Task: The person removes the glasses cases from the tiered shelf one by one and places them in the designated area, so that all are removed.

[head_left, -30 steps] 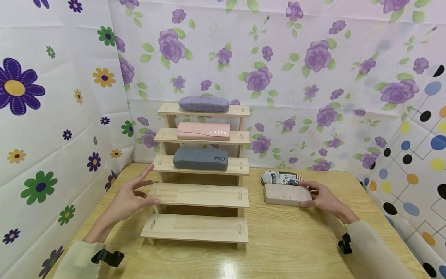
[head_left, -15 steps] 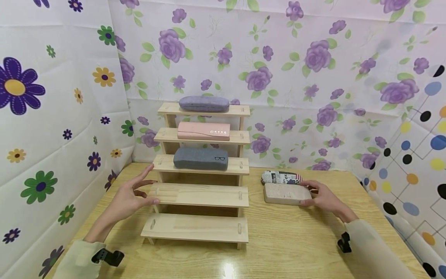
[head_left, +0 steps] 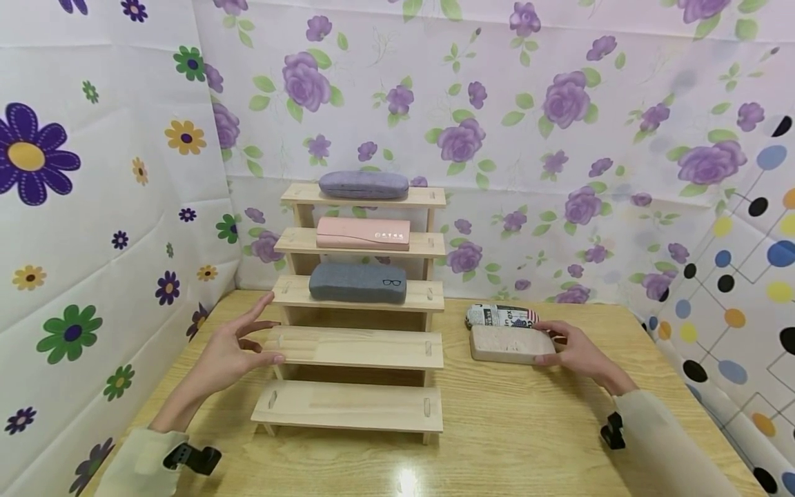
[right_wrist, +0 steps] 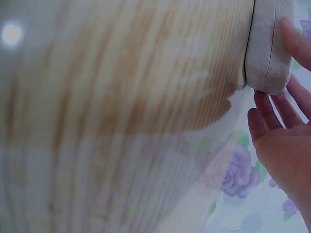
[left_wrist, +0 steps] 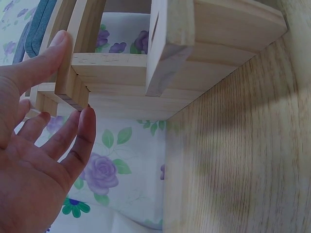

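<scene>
A pale wooden tiered display rack [head_left: 360, 407] stands on the table. My left hand [head_left: 226, 355] is at its left side. In the left wrist view the thumb lies over the end of a shelf board [left_wrist: 73, 92] and fingertips touch its edge from the other side. To the right of the rack, my right hand [head_left: 577, 355] grips the right end of a beige glasses case [head_left: 509, 345], thumb in front and fingers behind. In the right wrist view the case [right_wrist: 265, 53] shows its side seam. Right behind it lies a newspaper-print glasses case [head_left: 497, 316].
Three upper shelves carry a purple glasses case [head_left: 363, 184], a pink one [head_left: 360, 233] and a blue-grey one [head_left: 357, 283]. The two lower shelves are bare. Patterned cloth walls [head_left: 397, 124] close off the wooden table [head_left: 509, 442] at the back and sides.
</scene>
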Demonstrator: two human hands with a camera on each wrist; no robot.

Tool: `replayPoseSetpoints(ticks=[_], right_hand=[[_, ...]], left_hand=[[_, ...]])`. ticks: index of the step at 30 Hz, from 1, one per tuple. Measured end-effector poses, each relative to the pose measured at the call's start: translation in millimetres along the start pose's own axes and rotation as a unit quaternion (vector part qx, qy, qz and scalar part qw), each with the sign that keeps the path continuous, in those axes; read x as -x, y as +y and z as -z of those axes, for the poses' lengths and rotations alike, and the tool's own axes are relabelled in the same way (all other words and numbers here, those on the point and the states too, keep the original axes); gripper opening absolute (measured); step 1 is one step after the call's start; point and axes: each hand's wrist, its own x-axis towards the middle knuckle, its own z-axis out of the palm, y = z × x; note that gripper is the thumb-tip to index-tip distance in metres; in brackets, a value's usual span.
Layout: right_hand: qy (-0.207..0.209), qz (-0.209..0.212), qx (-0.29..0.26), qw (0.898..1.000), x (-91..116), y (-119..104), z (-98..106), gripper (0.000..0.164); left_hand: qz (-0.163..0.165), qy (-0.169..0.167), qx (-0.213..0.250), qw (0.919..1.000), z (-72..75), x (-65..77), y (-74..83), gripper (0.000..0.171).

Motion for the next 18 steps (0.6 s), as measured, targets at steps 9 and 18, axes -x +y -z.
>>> replayPoseSetpoints(ticks=[9,18], right_hand=[[0.002,0.005,0.004,1.0,-0.5,1.9,0.1,0.079],[0.009,0.013,0.009,1.0,2.6,-0.2,2.3,0.08]], left_hand=[[0.0,0.001,0.002,1.0,0.1,0.0,0.5,0.108],[-0.004,0.0,0.006,1.0,0.0,0.0,0.3,0.108]])
